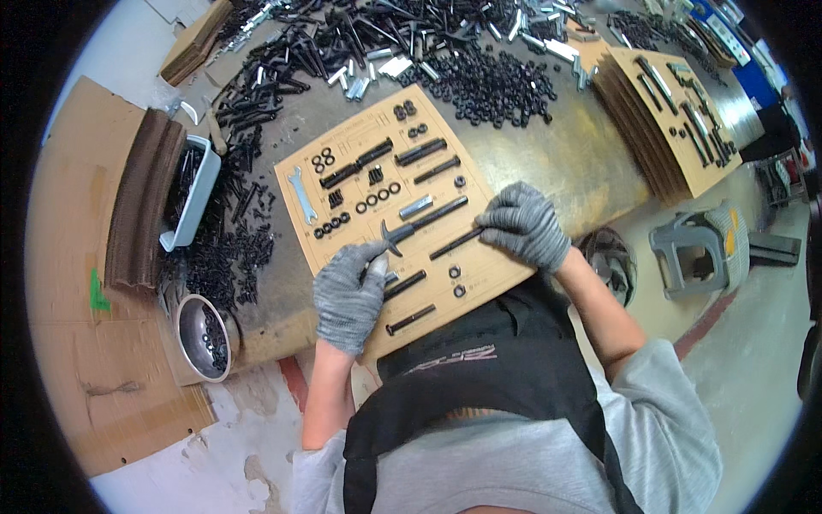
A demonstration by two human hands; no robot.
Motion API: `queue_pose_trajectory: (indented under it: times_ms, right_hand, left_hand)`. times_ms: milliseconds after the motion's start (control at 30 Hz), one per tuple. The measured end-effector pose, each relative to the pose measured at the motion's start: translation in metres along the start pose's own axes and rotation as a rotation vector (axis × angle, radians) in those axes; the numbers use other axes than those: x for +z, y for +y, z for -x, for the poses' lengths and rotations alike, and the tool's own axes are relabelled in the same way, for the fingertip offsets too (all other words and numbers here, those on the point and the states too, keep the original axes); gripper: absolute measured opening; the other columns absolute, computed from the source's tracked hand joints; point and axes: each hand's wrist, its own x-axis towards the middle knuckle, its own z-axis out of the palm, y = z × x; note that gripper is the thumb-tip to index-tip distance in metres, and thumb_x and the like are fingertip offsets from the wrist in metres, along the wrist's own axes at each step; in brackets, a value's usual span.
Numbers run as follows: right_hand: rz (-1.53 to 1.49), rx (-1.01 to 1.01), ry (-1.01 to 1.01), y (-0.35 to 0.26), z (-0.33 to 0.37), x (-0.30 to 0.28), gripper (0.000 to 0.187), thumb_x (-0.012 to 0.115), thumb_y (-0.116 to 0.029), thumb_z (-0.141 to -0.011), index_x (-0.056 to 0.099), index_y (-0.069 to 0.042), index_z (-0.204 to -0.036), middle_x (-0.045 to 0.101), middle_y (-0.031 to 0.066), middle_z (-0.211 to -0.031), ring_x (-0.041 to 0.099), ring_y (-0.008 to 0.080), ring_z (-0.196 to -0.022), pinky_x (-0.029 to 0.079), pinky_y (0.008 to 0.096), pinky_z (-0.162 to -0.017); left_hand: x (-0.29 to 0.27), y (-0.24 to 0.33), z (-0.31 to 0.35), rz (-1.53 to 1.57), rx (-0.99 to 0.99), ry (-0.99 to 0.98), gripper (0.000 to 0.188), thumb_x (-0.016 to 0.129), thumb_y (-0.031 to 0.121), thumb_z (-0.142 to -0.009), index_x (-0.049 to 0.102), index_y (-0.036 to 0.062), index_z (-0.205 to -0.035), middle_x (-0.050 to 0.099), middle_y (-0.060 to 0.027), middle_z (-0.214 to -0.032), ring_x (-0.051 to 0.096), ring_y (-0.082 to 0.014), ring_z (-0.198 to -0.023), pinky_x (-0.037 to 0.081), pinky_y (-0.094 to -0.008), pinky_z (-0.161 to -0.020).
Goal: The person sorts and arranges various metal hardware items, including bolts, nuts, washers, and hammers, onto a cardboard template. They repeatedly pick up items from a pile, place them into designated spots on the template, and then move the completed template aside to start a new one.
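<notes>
A brown cardboard sheet (342, 268) lies tilted on the metal workbench, with black and silver hardware laid out across it. My left hand (349, 295), in a grey knit glove, has its fingers pressed together at the curved end of a black anchor-shaped rod (419, 224). With the gloved fingers of my right hand (524, 227), I pinch the upper right end of a thin black rod (455, 243). Around them lie a silver hex sleeve (416, 206), a black bolt (411, 320), several black rings (378, 198) and a small open-end wrench (302, 195).
Heaps of black bolts and nuts (492, 86) spread along the bench's far side. At left stand a pale blue bin (199, 193) and a metal bowl (205, 338) with small black parts. A stack of cardboard sheets (634, 128) rises at right. A grey stool (693, 248) stands beyond the bench.
</notes>
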Motion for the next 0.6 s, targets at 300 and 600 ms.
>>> queue_pose_trajectory:
  times_ms: [300,600]
  right_hand:
    - [-0.314,0.256,0.14,-0.005,0.002,0.002,0.032,0.076,-0.016,-0.075,0.069,-0.005,-0.104,0.066,0.0124,-0.091,0.062,0.0245,-0.087,0.051,0.0339,-0.08]
    - [-0.061,0.366,0.042,0.041,-0.064,0.025,0.028,0.055,-0.015,-0.089,0.062,-0.002,-0.113,0.066,0.019,-0.104,0.064,0.0313,-0.096,0.049,0.0376,-0.086]
  left_hand:
    - [-0.027,-0.07,0.062,0.004,-0.117,0.28,0.016,0.063,0.006,-0.083,0.067,0.0035,-0.098,0.067,-0.0109,-0.089,0.064,-0.0199,-0.08,0.05,-0.0308,-0.076]
    - [-0.025,-0.088,0.157,0.188,-0.633,0.083,0.041,0.067,0.017,-0.084,0.057,0.0029,-0.122,0.06,-0.006,-0.077,0.054,-0.0128,-0.064,0.049,-0.0295,-0.065]
